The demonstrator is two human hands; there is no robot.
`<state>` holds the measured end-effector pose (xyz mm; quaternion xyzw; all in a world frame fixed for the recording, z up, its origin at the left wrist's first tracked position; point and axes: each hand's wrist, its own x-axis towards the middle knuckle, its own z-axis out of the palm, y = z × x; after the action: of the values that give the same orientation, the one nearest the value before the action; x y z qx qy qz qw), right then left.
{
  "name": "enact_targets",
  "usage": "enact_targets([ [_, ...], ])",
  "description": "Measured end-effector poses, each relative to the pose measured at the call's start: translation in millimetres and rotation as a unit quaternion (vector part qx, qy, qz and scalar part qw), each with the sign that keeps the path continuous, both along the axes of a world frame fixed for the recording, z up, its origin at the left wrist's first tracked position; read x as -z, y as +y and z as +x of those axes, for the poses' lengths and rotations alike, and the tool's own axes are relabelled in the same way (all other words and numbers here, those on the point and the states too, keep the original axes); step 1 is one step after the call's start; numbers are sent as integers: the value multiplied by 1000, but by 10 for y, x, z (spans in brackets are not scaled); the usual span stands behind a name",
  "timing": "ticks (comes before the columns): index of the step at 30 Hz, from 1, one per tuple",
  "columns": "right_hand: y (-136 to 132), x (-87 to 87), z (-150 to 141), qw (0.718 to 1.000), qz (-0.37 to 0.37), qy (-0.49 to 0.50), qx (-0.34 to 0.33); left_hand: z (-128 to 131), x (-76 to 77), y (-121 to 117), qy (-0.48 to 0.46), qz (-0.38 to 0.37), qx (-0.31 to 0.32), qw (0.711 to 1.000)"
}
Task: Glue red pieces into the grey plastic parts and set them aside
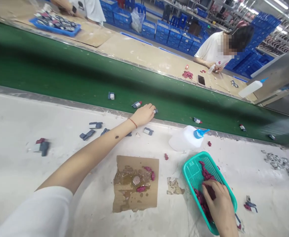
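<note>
My left hand reaches to the near edge of the green belt, its fingers closed on a small grey-and-white part that is mostly hidden beneath them. Just left of it on the belt lies a similar part with a red tip. Inside a turquoise plastic basket, my right hand has its thumb and fingers curled round small dark red pieces. To the left of the basket, a cardboard piece carries a wet, glue-like puddle, a round metal disc and a few red pieces.
A white squeeze bottle with a blue nozzle lies behind the basket. Several grey parts are scattered along the near table. Many grey pieces lie at right. Across the green belt, a co-worker handles a small bottle near a phone.
</note>
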<state>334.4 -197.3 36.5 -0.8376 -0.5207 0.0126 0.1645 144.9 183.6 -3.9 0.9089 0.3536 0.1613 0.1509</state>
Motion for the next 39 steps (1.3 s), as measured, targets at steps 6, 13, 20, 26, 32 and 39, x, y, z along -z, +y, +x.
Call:
enact_targets([
  [6,39,-26,-175,972,96,190,102,-447,-70,278,-44,19,-127,991],
  [13,365,-70,-666,891,190,397,114,-966,75,676,-26,-5,-171,985],
  [20,766,-6,-1063,777,147,603,105,-918,109,707,-31,-34,-107,993],
  [26,930,-40,-1202,703,67,704,75,-1059,30,372,-60,-51,-71,994],
  [32,1046,-10,-1271,637,11,770,35,-1508,34,-72,-46,-76,-27,996],
  [39,1147,100,-1307,754,-64,651,-62,-1722,-154,-624,-174,-91,-125,972],
])
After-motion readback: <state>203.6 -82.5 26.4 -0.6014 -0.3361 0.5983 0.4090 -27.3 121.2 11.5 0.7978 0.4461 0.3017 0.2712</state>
